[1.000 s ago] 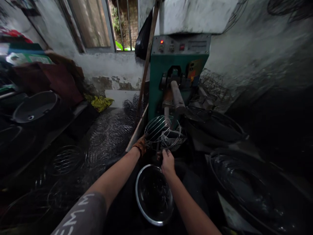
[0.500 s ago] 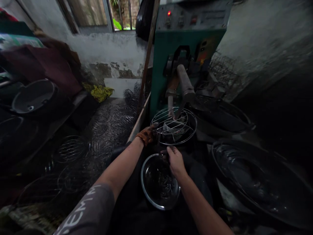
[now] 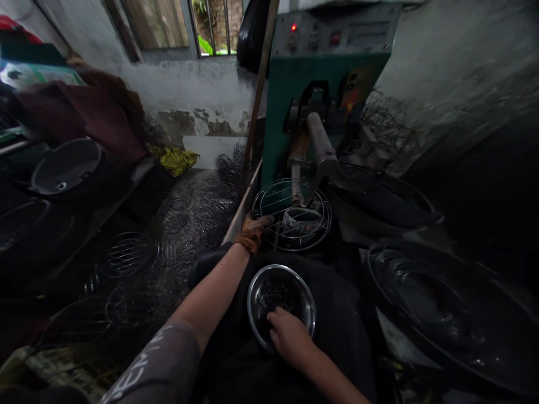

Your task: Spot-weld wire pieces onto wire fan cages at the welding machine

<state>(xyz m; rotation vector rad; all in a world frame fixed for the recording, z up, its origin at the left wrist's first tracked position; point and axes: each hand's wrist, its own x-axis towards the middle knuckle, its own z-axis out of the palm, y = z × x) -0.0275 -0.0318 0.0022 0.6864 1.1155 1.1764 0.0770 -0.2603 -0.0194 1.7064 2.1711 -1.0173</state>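
My left hand, in a worn brown glove, grips the left rim of a round wire rack made of rings and parallel rods. The rack is tilted under the welding machine's electrode arms. On my lap rests a shiny metal bowl with small dark wire pieces inside. My bare right hand reaches over the bowl's near right rim, fingers curled down among the pieces. What its fingertips hold, if anything, is hidden.
The green machine with a lit red lamp stands ahead. Several wire racks pile up on the floor at left. Large dark pans stand at right. A wooden board edges the machine's left side, near dark buckets.
My right hand has moved from the rack's near edge down into the bowl. The rack has shifted slightly left and turned, with my left hand still on its rim.
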